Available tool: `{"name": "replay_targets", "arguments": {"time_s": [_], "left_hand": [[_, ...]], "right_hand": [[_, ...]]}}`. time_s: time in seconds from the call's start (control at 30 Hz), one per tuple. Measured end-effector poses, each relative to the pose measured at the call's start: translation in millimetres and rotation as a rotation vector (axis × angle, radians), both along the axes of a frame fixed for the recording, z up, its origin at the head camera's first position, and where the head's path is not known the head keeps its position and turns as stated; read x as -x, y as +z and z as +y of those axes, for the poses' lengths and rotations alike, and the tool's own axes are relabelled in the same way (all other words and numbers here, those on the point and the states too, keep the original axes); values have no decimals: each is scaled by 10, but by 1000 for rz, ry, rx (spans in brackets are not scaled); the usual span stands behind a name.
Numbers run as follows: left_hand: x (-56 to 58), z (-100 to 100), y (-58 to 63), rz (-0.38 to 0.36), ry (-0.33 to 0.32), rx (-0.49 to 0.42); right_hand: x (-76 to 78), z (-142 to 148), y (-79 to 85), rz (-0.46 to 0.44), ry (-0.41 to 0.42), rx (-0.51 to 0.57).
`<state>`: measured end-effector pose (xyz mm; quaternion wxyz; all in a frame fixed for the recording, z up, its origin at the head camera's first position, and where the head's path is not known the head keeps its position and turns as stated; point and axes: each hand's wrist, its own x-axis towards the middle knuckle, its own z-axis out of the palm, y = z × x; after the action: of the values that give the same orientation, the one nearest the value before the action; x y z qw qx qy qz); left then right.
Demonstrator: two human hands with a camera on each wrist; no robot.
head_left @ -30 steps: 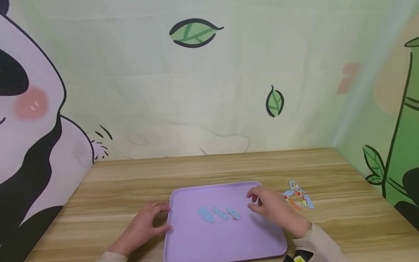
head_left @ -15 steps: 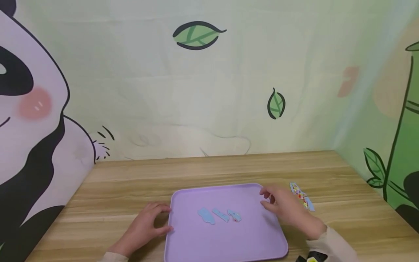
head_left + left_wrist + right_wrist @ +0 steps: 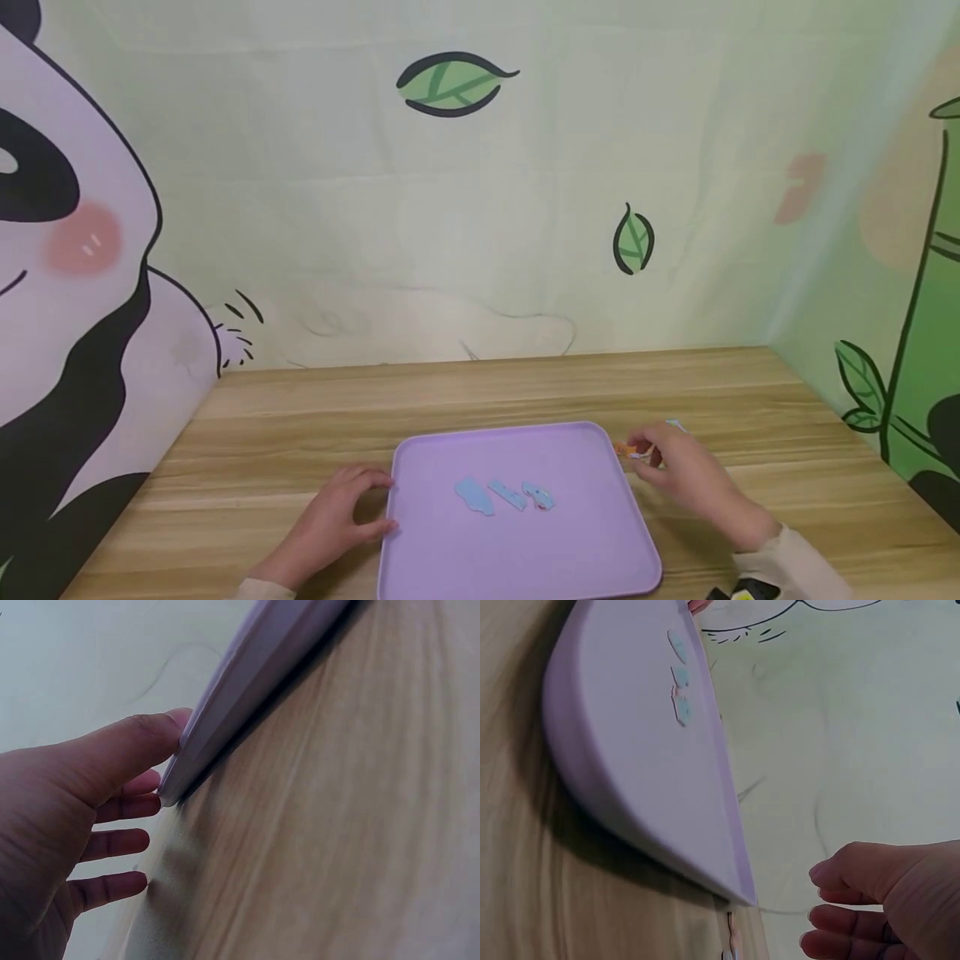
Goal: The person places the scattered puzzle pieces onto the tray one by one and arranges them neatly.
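Observation:
A shallow purple tray (image 3: 510, 558) lies on the wooden table. Three flat light-blue puzzle pieces (image 3: 474, 497) sit apart in a row near its middle; the rightmost piece (image 3: 538, 495) carries a little red print. My left hand (image 3: 330, 521) touches the tray's left rim with thumb and index fingertips, its other fingers spread in the left wrist view. Right of the tray, my right hand (image 3: 693, 479) hovers over more colourful pieces, fingers loosely bent. It covers most of them; an orange bit (image 3: 624, 450) and a blue corner (image 3: 676, 424) show. The right wrist view shows nothing between its fingers.
The wooden table (image 3: 285, 417) extends around the tray. Behind it stands a pale green backdrop (image 3: 315, 208) with printed leaves and a panda (image 3: 172, 325) on the left. A dark strap with a yellow mark (image 3: 742, 592) is on the right sleeve.
My right hand has moved right, from above the tray's right part to over the colourful pieces beside it, covering more of them. The left hand and the three pieces keep their places.

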<state>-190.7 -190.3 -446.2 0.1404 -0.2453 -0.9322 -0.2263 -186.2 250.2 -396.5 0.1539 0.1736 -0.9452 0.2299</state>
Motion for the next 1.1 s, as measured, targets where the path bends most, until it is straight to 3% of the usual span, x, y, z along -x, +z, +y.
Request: {"name": "replay_targets", "arguments": {"time_s": [0.33, 0.7, 1.1], "left_hand": [[-14, 10, 21, -58, 12, -3], [-7, 11, 19, -2, -4, -5], [-10, 11, 12, -10, 6, -9]], "right_hand": [[-2, 178, -45, -87, -28, 16], [29, 350, -91, -102, -45, -9], [44, 485, -162, -166, -20, -55]]}}
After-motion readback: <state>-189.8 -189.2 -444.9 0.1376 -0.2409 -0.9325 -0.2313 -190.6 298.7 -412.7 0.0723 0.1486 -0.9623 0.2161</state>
